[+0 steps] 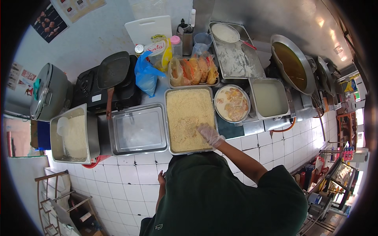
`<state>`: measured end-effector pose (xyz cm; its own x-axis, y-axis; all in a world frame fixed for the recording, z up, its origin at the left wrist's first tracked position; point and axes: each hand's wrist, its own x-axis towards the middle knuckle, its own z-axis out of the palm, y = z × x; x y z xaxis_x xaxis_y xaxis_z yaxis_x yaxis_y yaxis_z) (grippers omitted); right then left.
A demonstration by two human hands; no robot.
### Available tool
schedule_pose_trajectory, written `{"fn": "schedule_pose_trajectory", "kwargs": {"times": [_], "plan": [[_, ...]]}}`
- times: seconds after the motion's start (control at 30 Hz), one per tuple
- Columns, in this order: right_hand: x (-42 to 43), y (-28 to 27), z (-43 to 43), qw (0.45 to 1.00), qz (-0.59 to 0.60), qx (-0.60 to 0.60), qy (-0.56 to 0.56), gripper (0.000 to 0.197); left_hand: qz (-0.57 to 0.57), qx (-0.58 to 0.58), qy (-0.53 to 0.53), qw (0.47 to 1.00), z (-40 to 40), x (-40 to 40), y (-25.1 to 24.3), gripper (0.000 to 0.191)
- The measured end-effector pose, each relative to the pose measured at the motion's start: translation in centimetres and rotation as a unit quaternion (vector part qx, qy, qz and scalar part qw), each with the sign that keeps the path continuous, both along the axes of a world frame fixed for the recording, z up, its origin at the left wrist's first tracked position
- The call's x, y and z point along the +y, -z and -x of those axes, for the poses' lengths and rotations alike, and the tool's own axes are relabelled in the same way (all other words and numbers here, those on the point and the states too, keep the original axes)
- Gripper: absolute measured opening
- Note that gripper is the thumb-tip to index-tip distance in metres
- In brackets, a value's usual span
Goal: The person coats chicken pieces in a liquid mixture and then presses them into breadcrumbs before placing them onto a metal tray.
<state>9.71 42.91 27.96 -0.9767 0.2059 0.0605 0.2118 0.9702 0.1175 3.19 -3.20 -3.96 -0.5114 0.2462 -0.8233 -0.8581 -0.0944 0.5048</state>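
My right hand [209, 134], in a clear plastic glove, rests in the right side of a metal tray [170, 147] filled with pale breadcrumbs [190, 101]. Its fingertips touch a rough, clumped patch [189, 126] of the crumbs; whether something lies under them is hidden. Right of this tray stands a round metal bowl [233, 103] of raw meat pieces in a milky liquid. Bare and away from the counter, my left hand [161, 178] hangs by my side, its fingers partly hidden. A metal tray [138, 128] without food in it sits left of the crumbs.
A deep pan of white flour [77, 137] with a scoop is far left, near a frying pan [113, 70] on a stove. Behind are bagged food [193, 70] and a blue bag [146, 79]. Rightward stand a pan of cloudy liquid [270, 98] and a wok of oil [291, 65].
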Motion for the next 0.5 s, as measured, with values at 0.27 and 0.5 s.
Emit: {"fn": "schedule_pose_trajectory", "kwargs": {"times": [0.27, 0.5], "plan": [[7.9, -5.7, 3.7, 0.934, 0.343, -0.095, -0.014, 0.034, 0.096, 0.029, -0.017, 0.995, -0.2, 4.0, -6.0, 0.034], [13.4, -0.2, 8.5, 0.96, 0.259, 0.037, 0.104, 0.024, 0.093, 0.034, -0.025, 0.995, 0.1, 4.7, -7.2, 0.034]]}}
